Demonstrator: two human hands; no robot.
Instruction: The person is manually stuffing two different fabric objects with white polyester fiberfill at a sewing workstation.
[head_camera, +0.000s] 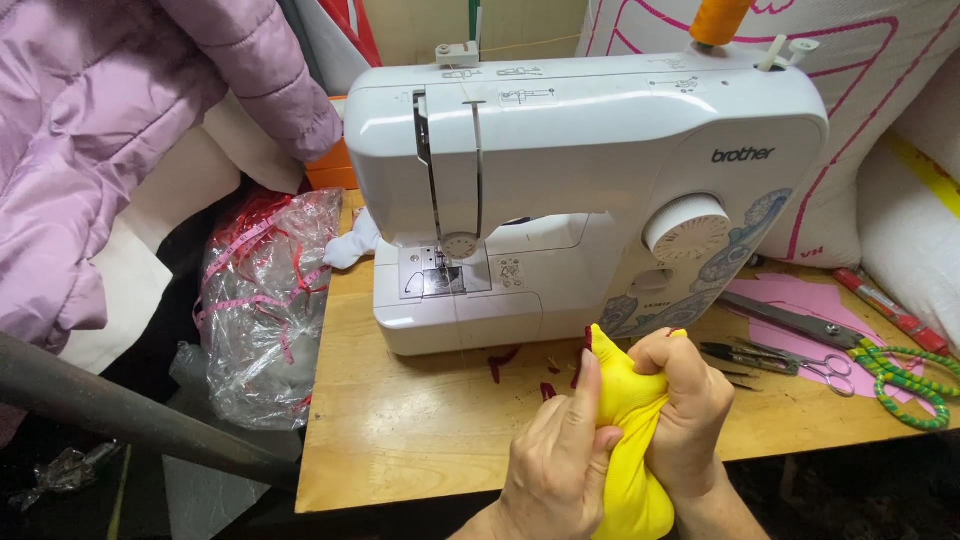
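Observation:
A yellow piece of fabric (628, 400) is bunched up between both my hands, low in the view in front of a white sewing machine (585, 180). My left hand (555, 460) grips its left side with the fingers pointing up along the cloth. My right hand (685, 395) is clenched around the right side, squeezing it. A pointed tip of the fabric sticks up above my fingers, close to the machine's base. The lower part of the cloth hangs down past the table edge.
The wooden table (420, 430) carries large scissors (800, 322), small snips (790, 362), a green-handled tool (915, 385), a red pen (890, 310) and pink paper (810, 300) at right. A clear plastic bag (265, 310) and a lilac jacket (110, 120) lie left.

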